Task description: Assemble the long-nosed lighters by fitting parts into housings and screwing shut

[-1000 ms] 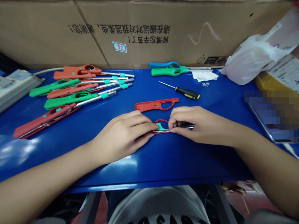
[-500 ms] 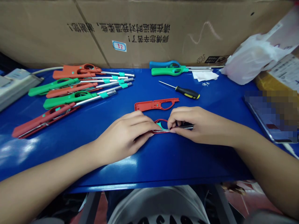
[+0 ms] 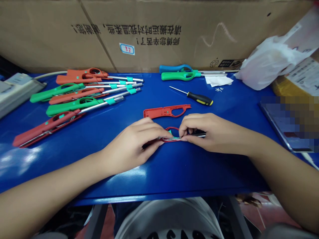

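Note:
Low over the middle of the blue table, both hands close on an opened red gas lighter with a teal trigger and a thin pale wire or tube inside. My left hand grips its handle end, the index finger reaching in near the trigger. The fingers of my right hand pinch the other end, where a dark metal barrel shows under the palm. Much of the lighter is hidden by my fingers. Just beyond lies a loose red half shell, hollow side up.
Several red, orange and green lighters lie at the left. A screwdriver rests behind my right hand. Farther back are a green lighter, a blue lighter and white paper. A phone lies at right; a cardboard box stands behind.
My left index finger has shifted slightly right and now covers more of the teal trigger. The right hand keeps its pinch almost unmoved.

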`<action>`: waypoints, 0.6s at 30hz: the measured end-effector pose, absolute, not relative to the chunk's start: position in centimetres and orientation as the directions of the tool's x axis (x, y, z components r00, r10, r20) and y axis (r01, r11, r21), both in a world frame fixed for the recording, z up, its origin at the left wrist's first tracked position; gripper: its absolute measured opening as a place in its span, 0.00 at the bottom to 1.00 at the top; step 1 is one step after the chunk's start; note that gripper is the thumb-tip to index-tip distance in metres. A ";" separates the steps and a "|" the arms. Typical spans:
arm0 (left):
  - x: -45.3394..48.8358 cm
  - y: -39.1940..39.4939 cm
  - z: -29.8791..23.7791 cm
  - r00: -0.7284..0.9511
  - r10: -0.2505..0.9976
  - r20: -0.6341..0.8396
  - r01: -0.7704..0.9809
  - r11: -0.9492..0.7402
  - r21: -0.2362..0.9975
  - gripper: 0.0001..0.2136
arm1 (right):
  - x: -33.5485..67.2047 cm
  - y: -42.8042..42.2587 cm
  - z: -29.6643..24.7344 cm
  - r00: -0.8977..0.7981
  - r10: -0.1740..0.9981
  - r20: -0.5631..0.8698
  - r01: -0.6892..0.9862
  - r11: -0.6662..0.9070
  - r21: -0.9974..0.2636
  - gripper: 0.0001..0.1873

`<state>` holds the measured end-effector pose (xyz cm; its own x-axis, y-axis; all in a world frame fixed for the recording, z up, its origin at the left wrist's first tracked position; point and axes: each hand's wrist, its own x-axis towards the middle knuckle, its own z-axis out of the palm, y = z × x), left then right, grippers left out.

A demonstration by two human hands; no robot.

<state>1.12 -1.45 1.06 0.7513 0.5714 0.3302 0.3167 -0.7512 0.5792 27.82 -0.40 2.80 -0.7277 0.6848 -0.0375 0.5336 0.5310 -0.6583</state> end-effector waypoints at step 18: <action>0.6 -1.3 1.9 0.718 0.609 0.338 0.424 -0.767 0.481 0.07 | 27.6 -0.6 2.6 -0.695 0.719 -0.032 0.552 0.504 -0.664 0.05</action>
<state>0.58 -1.27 1.93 0.7182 0.6085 0.3376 0.4240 -0.7673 0.4811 27.61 -0.59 2.64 -0.6947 0.7186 -0.0320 0.5521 0.5041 -0.6642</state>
